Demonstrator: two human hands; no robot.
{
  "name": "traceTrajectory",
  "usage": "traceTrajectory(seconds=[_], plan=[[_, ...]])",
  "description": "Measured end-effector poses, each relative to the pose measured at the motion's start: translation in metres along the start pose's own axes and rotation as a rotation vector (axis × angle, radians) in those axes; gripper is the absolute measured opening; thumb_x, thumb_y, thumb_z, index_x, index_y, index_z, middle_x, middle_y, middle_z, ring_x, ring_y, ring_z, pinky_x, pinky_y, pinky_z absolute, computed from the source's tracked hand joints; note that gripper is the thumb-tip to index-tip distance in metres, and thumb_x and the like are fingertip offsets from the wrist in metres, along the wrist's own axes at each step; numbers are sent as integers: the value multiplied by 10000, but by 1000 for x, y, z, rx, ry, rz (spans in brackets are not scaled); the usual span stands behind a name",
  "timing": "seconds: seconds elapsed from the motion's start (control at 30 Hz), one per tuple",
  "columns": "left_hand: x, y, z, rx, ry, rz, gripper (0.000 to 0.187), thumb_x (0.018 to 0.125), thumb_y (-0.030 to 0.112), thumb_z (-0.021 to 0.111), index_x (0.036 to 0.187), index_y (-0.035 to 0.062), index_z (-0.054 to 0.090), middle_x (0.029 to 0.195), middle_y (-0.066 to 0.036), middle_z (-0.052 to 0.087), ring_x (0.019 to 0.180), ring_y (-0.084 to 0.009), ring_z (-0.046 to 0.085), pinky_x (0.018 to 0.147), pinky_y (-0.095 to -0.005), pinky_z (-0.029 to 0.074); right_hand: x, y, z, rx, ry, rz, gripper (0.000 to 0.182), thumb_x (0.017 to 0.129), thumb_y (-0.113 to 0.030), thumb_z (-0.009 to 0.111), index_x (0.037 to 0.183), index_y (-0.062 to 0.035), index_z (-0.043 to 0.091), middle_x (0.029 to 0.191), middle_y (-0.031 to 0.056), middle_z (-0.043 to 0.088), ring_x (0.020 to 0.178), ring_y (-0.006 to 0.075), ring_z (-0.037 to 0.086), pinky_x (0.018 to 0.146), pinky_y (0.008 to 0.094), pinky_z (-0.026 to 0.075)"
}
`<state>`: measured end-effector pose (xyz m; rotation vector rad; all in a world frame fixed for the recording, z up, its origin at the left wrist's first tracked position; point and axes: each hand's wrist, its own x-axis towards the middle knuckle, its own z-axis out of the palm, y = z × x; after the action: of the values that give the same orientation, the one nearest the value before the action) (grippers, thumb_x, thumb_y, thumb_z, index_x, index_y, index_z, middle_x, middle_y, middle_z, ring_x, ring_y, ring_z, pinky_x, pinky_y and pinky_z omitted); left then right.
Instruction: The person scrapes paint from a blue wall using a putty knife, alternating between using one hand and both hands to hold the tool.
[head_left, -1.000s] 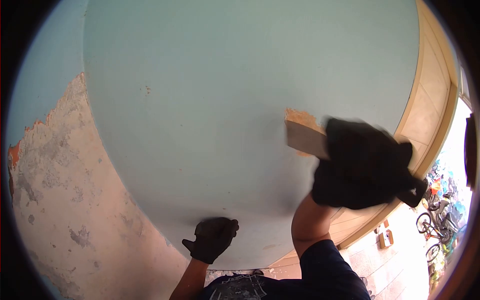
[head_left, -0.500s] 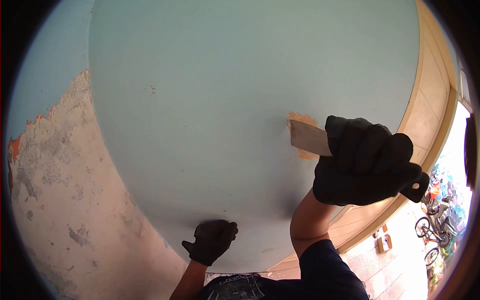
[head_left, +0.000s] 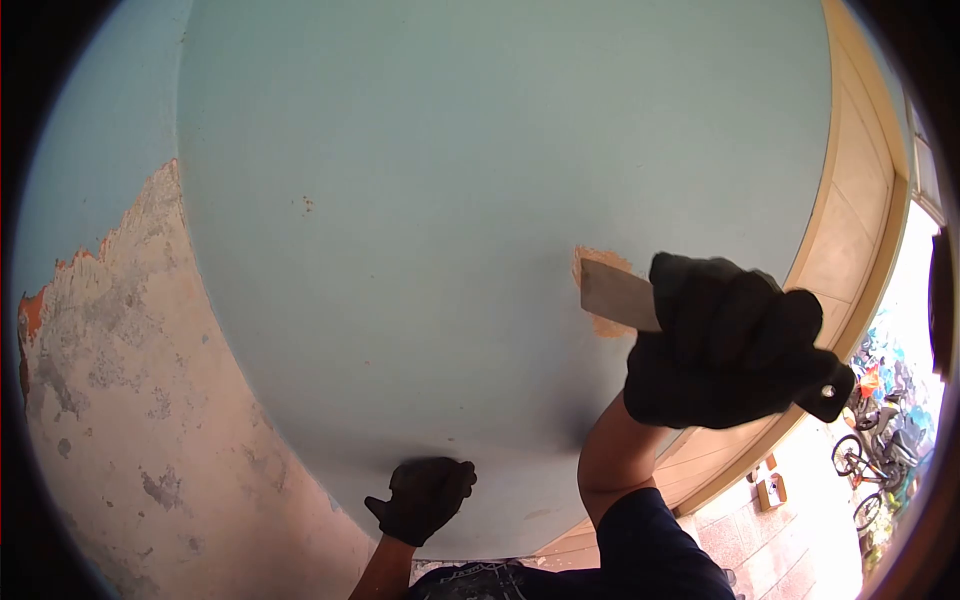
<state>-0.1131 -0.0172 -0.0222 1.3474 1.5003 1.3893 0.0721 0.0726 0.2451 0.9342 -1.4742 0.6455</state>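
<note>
My right hand, in a black glove, is wrapped round the handle of a putty knife. Its wide metal blade points left and lies over a scraped, tan-orange patch on the pale blue-green wall; part of that patch is hidden behind the blade. The handle's end, with a hole in it, sticks out below the fist. Lower down, my left hand, also black-gloved, is against or close to the wall with one digit spread to the left. Nothing shows in it, and its other fingers are partly hidden.
On the left, an adjoining wall has lost much of its paint, leaving a rough, blotchy surface. A cream door frame borders the right side. Beyond it are a small box on the paved floor and a bicycle among clutter.
The wall and both hands appear slightly lower in view. The putty knife blade stays over the same patch, having shifted only slightly against it.
</note>
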Motion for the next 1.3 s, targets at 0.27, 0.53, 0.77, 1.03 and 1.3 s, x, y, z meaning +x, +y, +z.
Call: traceTrajectory(seconds=[0.27, 0.53, 0.77, 1.03, 1.3], plan=[[5, -12, 0, -24, -2, 88, 268, 962, 205, 629, 813, -1, 713, 695, -42, 669, 614, -93, 601, 561, -265, 475, -4, -7, 0, -92, 155, 34, 515, 1051, -542, 296, 670, -196, 321, 574, -39, 319, 476, 100, 296, 500, 303, 283], [2, -2, -4, 120, 6, 84, 330, 965, 286, 580, 811, 43, 742, 682, -45, 702, 618, -135, 660, 633, -297, 523, 3, -7, 5, 20, 75, 88, 523, 1039, -572, 327, 672, -200, 343, 563, -47, 317, 465, 101, 278, 507, 303, 284], [4, -12, -2, 40, 1, 52, 307, 963, 267, 598, 809, 42, 740, 671, -41, 695, 602, -116, 644, 617, -281, 515, 6, -8, 16, 71, 212, -6, 527, 1007, -568, 458, 667, -179, 358, 517, -9, 364, 403, 102, 267, 444, 284, 251], [0, 7, -7, 79, -3, -20, 299, 958, 257, 623, 799, 33, 740, 650, -34, 686, 563, -93, 619, 573, -268, 502, 2, 23, 9, 36, 191, 42, 473, 1072, -436, 321, 694, -162, 392, 546, -34, 330, 409, 126, 253, 419, 298, 285], [4, -7, -5, -10, 5, 37, 309, 956, 269, 630, 809, 20, 738, 667, -46, 695, 592, -102, 632, 587, -279, 507, -4, -16, 16, -116, 153, -25, 508, 1027, -550, 399, 667, -193, 423, 549, -38, 379, 450, 100, 357, 461, 276, 317]])
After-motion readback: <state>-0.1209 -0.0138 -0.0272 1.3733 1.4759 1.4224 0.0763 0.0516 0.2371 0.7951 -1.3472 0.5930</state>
